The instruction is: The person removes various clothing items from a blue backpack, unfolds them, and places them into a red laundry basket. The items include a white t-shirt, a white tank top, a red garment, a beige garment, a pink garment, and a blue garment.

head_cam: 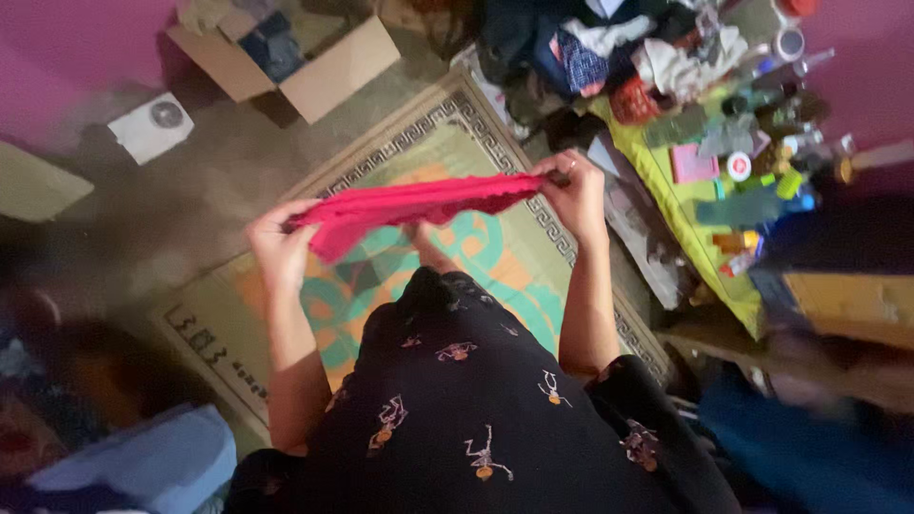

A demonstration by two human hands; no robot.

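A red piece of cloth (419,205) is stretched out in the air in front of me, above a patterned rug (495,257). My left hand (278,243) grips its left end, where the fabric bunches and folds down. My right hand (571,190) pinches its right end, a little higher, so the cloth slants upward to the right. Below the cloth I see my black dress with small printed figures (466,409) and a foot on the rug.
An open cardboard box (314,67) holding clothes stands at the back. A heap of clothes (609,48) lies at the top right. A yellow-green covered surface (709,209) crowded with several small bottles and items runs along the right. A white square object (150,126) lies on the floor at left.
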